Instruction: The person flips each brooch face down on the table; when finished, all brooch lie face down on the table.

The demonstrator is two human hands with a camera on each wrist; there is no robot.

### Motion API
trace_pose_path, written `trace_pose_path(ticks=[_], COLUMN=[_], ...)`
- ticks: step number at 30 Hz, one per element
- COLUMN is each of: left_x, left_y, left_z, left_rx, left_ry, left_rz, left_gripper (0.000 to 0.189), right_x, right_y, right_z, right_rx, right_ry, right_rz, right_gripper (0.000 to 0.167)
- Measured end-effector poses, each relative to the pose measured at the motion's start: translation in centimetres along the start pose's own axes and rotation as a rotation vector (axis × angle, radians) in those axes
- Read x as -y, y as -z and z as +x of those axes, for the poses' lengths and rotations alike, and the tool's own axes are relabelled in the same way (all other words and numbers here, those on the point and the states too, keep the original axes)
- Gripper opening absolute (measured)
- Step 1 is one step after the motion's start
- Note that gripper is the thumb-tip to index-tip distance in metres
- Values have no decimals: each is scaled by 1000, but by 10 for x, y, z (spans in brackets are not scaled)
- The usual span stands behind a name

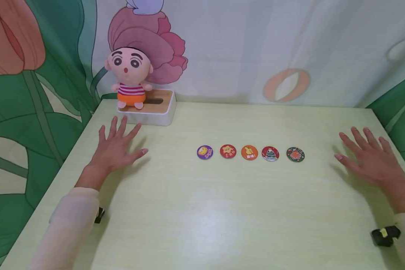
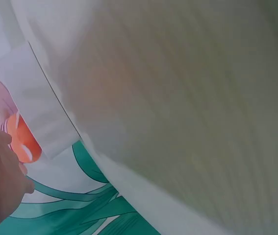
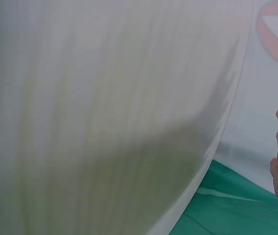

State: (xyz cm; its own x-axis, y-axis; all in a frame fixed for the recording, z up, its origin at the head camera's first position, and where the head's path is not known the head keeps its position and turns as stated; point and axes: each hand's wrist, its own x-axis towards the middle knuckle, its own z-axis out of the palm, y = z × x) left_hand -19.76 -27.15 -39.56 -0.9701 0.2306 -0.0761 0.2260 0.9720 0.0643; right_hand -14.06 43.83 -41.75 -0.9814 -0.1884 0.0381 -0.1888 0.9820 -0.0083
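My left hand [image 1: 116, 150] is spread over the left side of the table, palm down, with nothing in it. Its fingertips are just in front of the white box. On the far right my right hand [image 1: 372, 159] is spread the same way and holds nothing. Between the hands lies a row of several round badges: a purple badge [image 1: 204, 152], a red badge [image 1: 228, 151], an orange badge [image 1: 249, 152], a badge with a red and white picture [image 1: 270, 153] and a dark green badge [image 1: 295, 154]. The dark green one lies nearest my right hand.
A white box with a wooden, slotted lid [image 1: 167, 108] stands at the back left of the pale table [image 1: 202, 210]. A plush doll [image 1: 131, 80] in a striped top sits on it. Behind hangs a curtain [image 1: 229, 48] printed with flowers and leaves.
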Motion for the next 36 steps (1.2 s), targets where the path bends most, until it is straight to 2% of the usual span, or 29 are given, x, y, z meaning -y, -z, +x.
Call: trace_pose_path(ticks=[7,14,24,36], left_x=[-8,-15,-29,-46], left_y=[-1,-3,-5,-4], left_z=[-1,-1,1,1], left_rx=[9,11,-35,-23], left_ry=[-21,-50,-117,-130], left_rz=[0,51,85,4], left_gripper=[90,90,87,86], right_x=[17,32,54,79], right_y=[6,11,13,18], right_z=[3,9,9,16], right_rx=[7,6,-24,-67], right_ry=[40,87,144,204], right_rz=[13,-16,-45,-57], right_gripper=[75,75,74,63])
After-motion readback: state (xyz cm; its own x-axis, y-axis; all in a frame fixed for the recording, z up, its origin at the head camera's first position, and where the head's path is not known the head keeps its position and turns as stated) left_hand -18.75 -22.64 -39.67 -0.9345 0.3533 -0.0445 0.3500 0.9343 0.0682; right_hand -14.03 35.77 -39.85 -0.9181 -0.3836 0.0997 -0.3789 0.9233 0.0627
